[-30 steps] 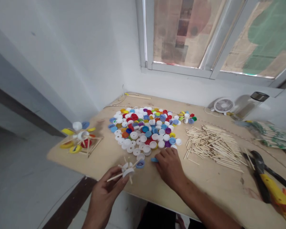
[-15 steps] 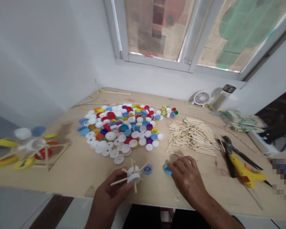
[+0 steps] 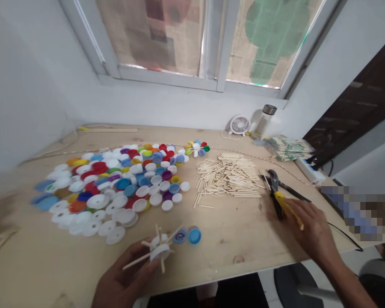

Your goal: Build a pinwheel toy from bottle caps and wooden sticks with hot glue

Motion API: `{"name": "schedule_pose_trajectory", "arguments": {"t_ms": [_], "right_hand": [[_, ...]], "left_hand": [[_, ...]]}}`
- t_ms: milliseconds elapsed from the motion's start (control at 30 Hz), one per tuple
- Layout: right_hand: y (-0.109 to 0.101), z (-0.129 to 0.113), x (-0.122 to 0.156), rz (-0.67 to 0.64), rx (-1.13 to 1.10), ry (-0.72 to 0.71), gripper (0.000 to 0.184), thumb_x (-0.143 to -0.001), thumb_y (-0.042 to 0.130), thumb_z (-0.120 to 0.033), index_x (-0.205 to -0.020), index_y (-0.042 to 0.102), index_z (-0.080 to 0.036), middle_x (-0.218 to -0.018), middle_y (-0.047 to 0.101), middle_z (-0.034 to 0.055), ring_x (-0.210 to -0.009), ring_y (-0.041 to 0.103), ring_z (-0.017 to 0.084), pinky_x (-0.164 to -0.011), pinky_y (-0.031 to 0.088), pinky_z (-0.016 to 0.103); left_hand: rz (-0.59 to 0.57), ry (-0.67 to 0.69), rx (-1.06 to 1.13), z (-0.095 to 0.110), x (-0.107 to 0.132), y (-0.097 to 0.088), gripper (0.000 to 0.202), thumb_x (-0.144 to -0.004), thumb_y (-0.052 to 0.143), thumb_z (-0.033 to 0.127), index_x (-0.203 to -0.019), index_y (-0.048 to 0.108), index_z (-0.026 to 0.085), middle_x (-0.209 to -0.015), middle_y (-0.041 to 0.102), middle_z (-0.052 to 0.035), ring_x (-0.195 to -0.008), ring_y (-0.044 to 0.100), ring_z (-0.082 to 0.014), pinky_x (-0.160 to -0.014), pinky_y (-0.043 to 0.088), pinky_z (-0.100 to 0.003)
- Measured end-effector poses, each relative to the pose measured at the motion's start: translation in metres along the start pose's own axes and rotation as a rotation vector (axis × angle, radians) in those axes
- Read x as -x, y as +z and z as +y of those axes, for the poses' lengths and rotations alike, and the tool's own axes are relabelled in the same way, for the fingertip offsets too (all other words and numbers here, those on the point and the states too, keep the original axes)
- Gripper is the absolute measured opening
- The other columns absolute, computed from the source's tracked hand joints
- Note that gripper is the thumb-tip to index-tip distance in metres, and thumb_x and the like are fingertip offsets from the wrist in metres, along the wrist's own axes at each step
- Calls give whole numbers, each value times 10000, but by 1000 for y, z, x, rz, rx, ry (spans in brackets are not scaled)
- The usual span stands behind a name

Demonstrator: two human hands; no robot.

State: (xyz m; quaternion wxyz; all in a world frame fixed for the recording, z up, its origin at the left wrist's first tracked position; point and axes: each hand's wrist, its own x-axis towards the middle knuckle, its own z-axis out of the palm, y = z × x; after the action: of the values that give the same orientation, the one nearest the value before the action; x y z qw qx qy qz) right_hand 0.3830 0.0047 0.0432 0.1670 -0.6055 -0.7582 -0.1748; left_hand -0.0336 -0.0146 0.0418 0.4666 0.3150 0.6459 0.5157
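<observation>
My left hand (image 3: 131,273) is closed around white bottle caps with sticks (image 3: 159,253), the sticks poking outward like spokes. Just right of it, a pale blue cap with a dark swirl (image 3: 180,235) and a bright blue cap (image 3: 195,236) lie side by side on the table. My right hand (image 3: 312,229) is wrapped over a yellow glue gun (image 3: 285,206), and its palm and fingers hide much of the body. Black-handled pliers (image 3: 277,188) lie against the glue gun's front end.
Many loose bottle caps (image 3: 98,201) spread across the left, with a heap of short sticks (image 3: 231,177) at centre. Behind are a finished-looking cap flower (image 3: 196,148), a small fan (image 3: 239,125), a glass bottle (image 3: 265,122), bagged sticks (image 3: 290,149) and a power strip (image 3: 311,170).
My right hand has let go of the blue cap beside the pale one and moved right onto the glue gun. The view has swung right; my left hand keeps its hold.
</observation>
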Motion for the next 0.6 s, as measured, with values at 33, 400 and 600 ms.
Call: {"name": "schedule_pose_trajectory", "arguments": {"t_ms": [33, 400, 600], "right_hand": [[1, 17, 8, -17, 35, 5, 321, -866, 492, -227, -1156, 627, -204, -1123, 673, 122, -968, 630, 271, -845, 464, 418], [32, 92, 28, -180, -26, -67, 466, -826, 474, -281, -1274, 590, -231, -1253, 615, 169, -1031, 624, 310, -809, 419, 451], [31, 98, 23, -219, -69, -43, 408, -791, 482, -331, -1136, 665, -212, -1246, 618, 185, -1094, 601, 344, -842, 418, 470]], "left_hand": [[5, 0, -7, 0, 0, 1, 454, -466, 835, 544, -808, 722, 267, -823, 781, -10, -840, 719, -277, -705, 580, -270], [-16, 21, 124, 6, 7, 10, 451, -462, 874, 423, -823, 701, 216, -838, 773, -32, -819, 725, -251, -740, 571, -263], [-64, 33, 120, 2, 8, 9, 384, -544, 837, 364, -864, 692, 209, -879, 775, -45, -851, 724, -251, -794, 568, -289]]}}
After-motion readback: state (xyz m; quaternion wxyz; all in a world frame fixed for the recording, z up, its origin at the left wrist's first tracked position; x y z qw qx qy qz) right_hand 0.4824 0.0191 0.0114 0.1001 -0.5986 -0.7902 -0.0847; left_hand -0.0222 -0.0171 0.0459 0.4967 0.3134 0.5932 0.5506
